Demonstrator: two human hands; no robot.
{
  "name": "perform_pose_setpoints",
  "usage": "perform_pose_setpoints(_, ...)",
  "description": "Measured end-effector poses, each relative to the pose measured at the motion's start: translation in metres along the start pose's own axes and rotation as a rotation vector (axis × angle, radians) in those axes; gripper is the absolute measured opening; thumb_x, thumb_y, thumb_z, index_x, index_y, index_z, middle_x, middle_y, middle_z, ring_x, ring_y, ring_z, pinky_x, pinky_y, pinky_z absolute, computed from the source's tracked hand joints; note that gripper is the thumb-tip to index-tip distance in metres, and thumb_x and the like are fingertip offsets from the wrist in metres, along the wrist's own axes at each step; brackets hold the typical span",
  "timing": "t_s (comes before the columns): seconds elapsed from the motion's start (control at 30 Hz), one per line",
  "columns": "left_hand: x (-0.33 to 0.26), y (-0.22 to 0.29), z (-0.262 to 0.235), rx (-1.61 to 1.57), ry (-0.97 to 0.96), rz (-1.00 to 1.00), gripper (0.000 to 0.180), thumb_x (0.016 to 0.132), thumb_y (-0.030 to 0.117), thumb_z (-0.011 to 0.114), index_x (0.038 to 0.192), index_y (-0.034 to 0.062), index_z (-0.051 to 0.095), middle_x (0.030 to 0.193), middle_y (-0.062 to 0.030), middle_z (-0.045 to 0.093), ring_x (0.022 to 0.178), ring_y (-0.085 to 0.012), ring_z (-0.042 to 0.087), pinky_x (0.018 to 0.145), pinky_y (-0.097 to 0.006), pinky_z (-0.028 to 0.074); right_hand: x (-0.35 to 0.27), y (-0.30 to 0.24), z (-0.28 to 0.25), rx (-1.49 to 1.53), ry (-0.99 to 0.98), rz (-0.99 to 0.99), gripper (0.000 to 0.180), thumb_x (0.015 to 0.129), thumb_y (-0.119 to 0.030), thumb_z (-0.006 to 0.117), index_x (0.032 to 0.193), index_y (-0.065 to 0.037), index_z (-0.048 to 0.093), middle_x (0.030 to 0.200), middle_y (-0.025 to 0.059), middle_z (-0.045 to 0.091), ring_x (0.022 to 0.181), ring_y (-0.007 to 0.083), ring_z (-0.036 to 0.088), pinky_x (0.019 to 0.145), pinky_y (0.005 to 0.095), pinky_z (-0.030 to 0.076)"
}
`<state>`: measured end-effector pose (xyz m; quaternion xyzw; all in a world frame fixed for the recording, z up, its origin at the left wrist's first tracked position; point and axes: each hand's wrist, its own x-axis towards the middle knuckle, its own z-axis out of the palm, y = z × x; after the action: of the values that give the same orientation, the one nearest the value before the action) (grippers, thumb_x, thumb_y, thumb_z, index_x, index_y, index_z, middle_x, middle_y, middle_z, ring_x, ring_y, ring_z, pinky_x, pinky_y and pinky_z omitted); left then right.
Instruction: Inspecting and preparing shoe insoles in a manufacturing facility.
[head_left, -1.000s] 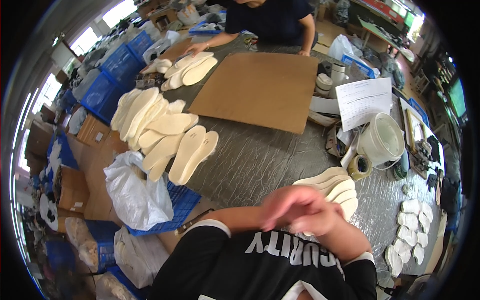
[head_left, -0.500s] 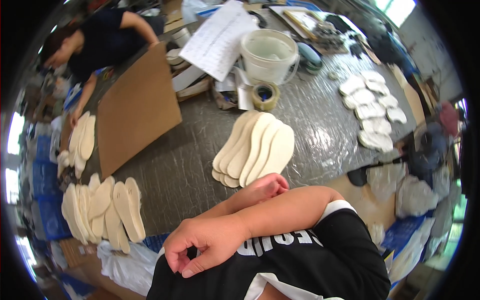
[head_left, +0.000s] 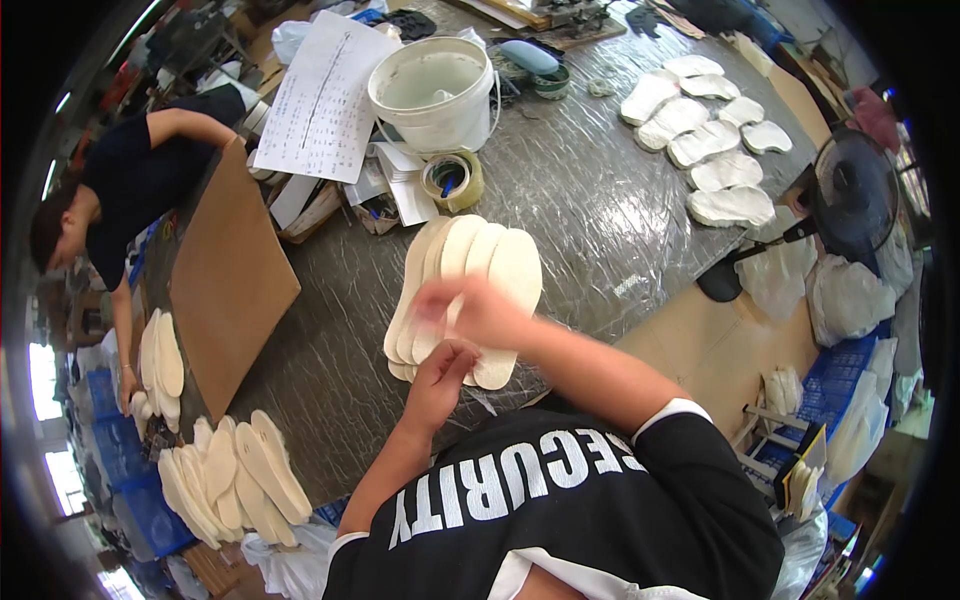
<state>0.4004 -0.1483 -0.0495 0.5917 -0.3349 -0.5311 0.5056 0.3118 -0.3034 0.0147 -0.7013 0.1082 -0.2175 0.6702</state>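
Observation:
A fanned stack of cream insoles [head_left: 517, 265] lies on the dark, plastic-covered table in front of me. My right hand [head_left: 472, 312] is over the stack, its fingers smeared by motion; whether it holds anything is not visible. Close below it, my left hand [head_left: 441, 378] is at the stack's near edge with its fingertips pinched together. What those fingertips hold, if anything, is too small to make out. At the table's left corner rests a looser pile of cream insoles [head_left: 235, 475].
A white bucket [head_left: 435, 95], tape rolls [head_left: 452, 183] and a written sheet [head_left: 325, 95] are beyond the stack. White folded pieces [head_left: 703, 143] lie far right, near a black fan [head_left: 855, 190]. A co-worker [head_left: 150, 160] reaches toward insoles [head_left: 162, 365] behind a brown board [head_left: 235, 285].
My crossed forearms have come apart. My right hand has swung from the lower left up over the insole stack, and my left hand has shifted left. The view has turned and moved.

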Motion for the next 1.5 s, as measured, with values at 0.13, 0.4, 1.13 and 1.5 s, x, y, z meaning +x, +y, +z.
perform_pose_setpoints(0.13, 0.036, -0.041, 0.004, 0.975, 0.337, 0.328, 0.023, 0.083, 0.012, 0.066, 0.103, 0.0032, 0.059, 0.112, -0.0131, 0.057, 0.109, -0.0306, 0.051, 0.094, -0.039, 0.040, -0.007, 0.136, -0.104, -0.950, 0.669, 0.394, 0.034, 0.078, -0.014, 0.071, 0.110, -0.004, 0.065, 0.114, 0.0166, 0.063, 0.105, 0.0358, 0.058, 0.093, 0.0443, 0.046)
perform_pose_setpoints(0.4, 0.055, -0.057, 0.006, 1.159, 0.560, 0.102, 0.038, 0.072, 0.012, 0.076, 0.107, 0.0129, 0.060, 0.126, -0.0081, 0.051, 0.121, -0.0298, 0.045, 0.101, -0.045, 0.033, -0.048, 0.137, -0.117, -0.467, 0.440, 0.468, 0.021, 0.077, -0.007, 0.071, 0.094, -0.003, 0.060, 0.085, 0.0089, 0.063, 0.077, 0.0211, 0.060, 0.070, 0.0325, 0.049)
perform_pose_setpoints(1.13, 0.043, -0.056, 0.019, 0.790, 0.998, 0.166, 0.010, 0.087, -0.002, 0.055, 0.094, -0.0033, 0.062, 0.095, -0.0141, 0.065, 0.089, -0.0251, 0.062, 0.083, -0.035, 0.049, -0.167, 0.122, -0.233, -0.921, 0.506, 0.070, 0.043, 0.075, -0.010, 0.068, 0.117, -0.016, 0.062, 0.120, 0.0169, 0.056, 0.108, 0.0355, 0.056, 0.090, 0.0417, 0.047)
perform_pose_setpoints(1.5, 0.095, -0.025, 0.121, 0.775, 0.426, 0.226, 0.008, 0.086, 0.000, 0.059, 0.092, 0.0004, 0.063, 0.092, -0.0110, 0.064, 0.087, -0.0227, 0.060, 0.078, -0.033, 0.048, -0.202, 0.092, -0.366, -1.514, 0.636, 0.059, 0.007, 0.073, -0.018, 0.065, 0.076, -0.012, 0.062, 0.091, 0.0022, 0.059, 0.090, 0.0247, 0.054, 0.079, 0.0414, 0.039)
